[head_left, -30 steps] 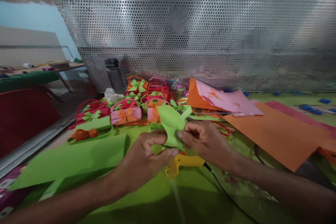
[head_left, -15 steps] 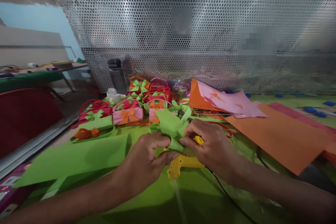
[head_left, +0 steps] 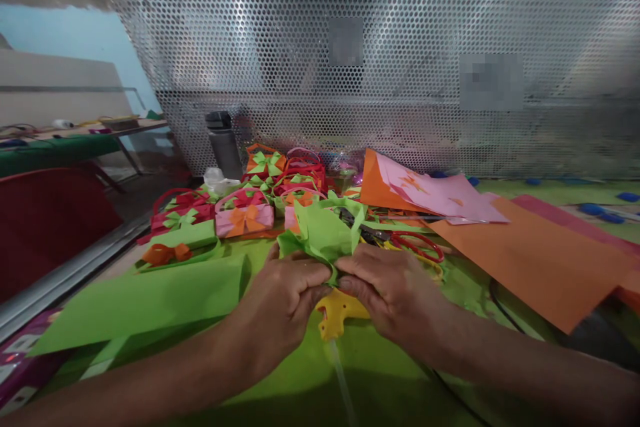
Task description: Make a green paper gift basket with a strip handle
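Observation:
Both hands pinch one piece of light green craft sheet (head_left: 325, 230), folded and crumpled, in the middle of the view. My left hand (head_left: 285, 293) grips its lower left edge between thumb and fingers. My right hand (head_left: 385, 287) pinches the lower right edge, the fingertips of both hands close together. Just below the sheet lies a yellow glue gun (head_left: 337, 312) with a clear glue stick (head_left: 343, 377) poking out toward me; part of the gun is hidden by my right hand. Red-handled scissors (head_left: 417, 245) rest behind my right hand.
Several small felt-like bags with bows (head_left: 245, 219) stand at the back left beside a dark bottle (head_left: 224, 145). A green sheet (head_left: 150, 303) lies left, an orange sheet (head_left: 540, 253) right, pink sheets (head_left: 440, 193) behind. A perforated metal panel (head_left: 390, 80) closes off the back.
The green piece has been turned and bunched, its left side now spreading over my left hand. My right hand has shifted slightly down and the fingertips are closer together; more of the scissors shows.

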Action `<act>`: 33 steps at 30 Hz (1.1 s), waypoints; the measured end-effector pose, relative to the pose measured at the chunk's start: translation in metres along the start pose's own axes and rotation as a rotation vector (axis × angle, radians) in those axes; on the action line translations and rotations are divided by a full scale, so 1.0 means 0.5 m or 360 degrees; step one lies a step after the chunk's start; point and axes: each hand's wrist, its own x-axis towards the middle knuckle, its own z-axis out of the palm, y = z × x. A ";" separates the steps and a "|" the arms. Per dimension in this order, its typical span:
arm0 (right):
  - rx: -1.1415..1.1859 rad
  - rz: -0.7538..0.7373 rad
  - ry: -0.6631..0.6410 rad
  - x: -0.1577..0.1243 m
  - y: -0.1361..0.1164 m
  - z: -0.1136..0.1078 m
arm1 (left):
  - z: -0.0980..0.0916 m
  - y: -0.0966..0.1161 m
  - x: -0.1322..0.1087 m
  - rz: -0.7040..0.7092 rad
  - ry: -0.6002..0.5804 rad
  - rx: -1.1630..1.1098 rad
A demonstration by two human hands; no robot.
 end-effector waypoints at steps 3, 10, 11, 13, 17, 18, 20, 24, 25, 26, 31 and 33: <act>-0.0020 0.0013 0.0000 0.002 0.000 0.001 | -0.002 0.001 -0.001 0.0005 -0.0010 0.0037; 0.0027 0.0030 0.0022 0.005 -0.001 0.007 | -0.004 0.002 -0.002 -0.0083 -0.0008 0.0060; 0.0038 0.0031 0.0018 0.005 -0.002 0.007 | -0.004 0.002 -0.001 -0.0074 -0.0001 0.0056; 0.0048 0.0031 0.0019 0.005 -0.002 0.006 | -0.004 0.002 -0.001 -0.0055 0.0024 0.0046; 0.0057 0.0043 -0.0001 0.007 -0.001 0.004 | -0.003 -0.003 -0.004 -0.0050 0.0019 0.0054; 0.0056 0.0045 -0.0009 0.007 -0.001 0.003 | -0.002 -0.005 -0.005 -0.0061 0.0013 0.0055; 0.0046 0.0040 -0.0023 0.009 0.000 0.003 | 0.000 -0.007 -0.008 -0.0072 0.0028 0.0037; 0.0041 0.0058 -0.0032 0.012 0.000 0.003 | -0.002 -0.005 -0.007 -0.0046 0.0071 0.0000; 0.0048 0.0067 -0.0032 0.013 -0.001 0.004 | -0.003 -0.003 -0.007 -0.0044 0.0073 0.0002; 0.0055 0.0073 -0.0028 0.013 -0.001 0.004 | -0.004 -0.002 -0.006 -0.0046 0.0071 0.0007; 0.0103 0.0089 -0.0017 0.010 -0.004 0.004 | -0.007 0.001 -0.004 0.0025 0.0091 0.0043; 0.0111 0.0083 -0.0010 0.009 -0.003 0.005 | -0.005 0.000 -0.003 0.0066 0.0121 0.0051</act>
